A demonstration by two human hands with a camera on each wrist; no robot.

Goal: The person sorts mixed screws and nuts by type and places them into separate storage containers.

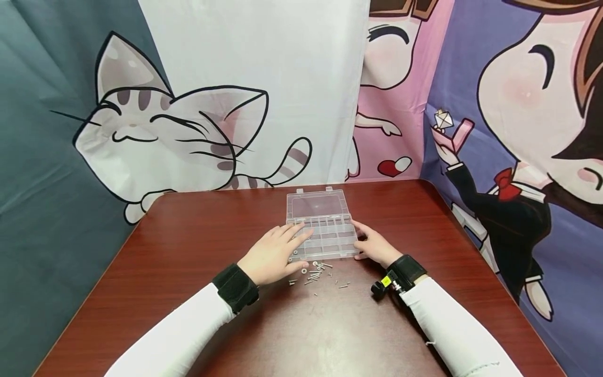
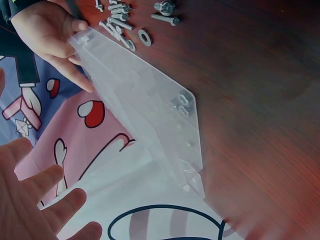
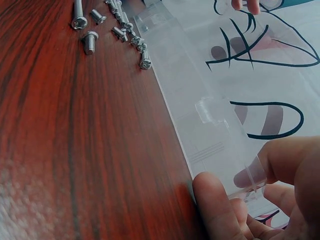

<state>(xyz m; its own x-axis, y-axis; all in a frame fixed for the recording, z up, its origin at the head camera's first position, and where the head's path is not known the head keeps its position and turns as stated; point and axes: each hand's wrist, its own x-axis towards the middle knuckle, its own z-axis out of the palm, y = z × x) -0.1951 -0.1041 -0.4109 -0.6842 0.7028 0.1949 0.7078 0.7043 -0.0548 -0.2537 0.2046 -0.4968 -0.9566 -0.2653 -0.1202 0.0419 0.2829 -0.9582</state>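
Note:
A clear plastic compartment box (image 1: 332, 243) stands on the table with its lid (image 1: 316, 204) folded open toward the back. My right hand (image 1: 375, 245) grips the box's right end, thumb near the front corner and fingers along the side. Over the left compartments is my left hand (image 1: 273, 256), fingers spread and holding nothing. Several metal nuts (image 2: 184, 102) show through the wall at the box's left end. In front of the box lies a loose pile of screws (image 1: 314, 274), with a flat washer (image 2: 145, 37) beside it.
The reddish-brown wooden table (image 1: 212, 220) carries everything. A few stray screws (image 1: 343, 286) lie right of the pile. Behind the table hangs a cartoon-printed cloth (image 1: 320, 94). A black band with a small device (image 1: 387, 283) is on my right wrist.

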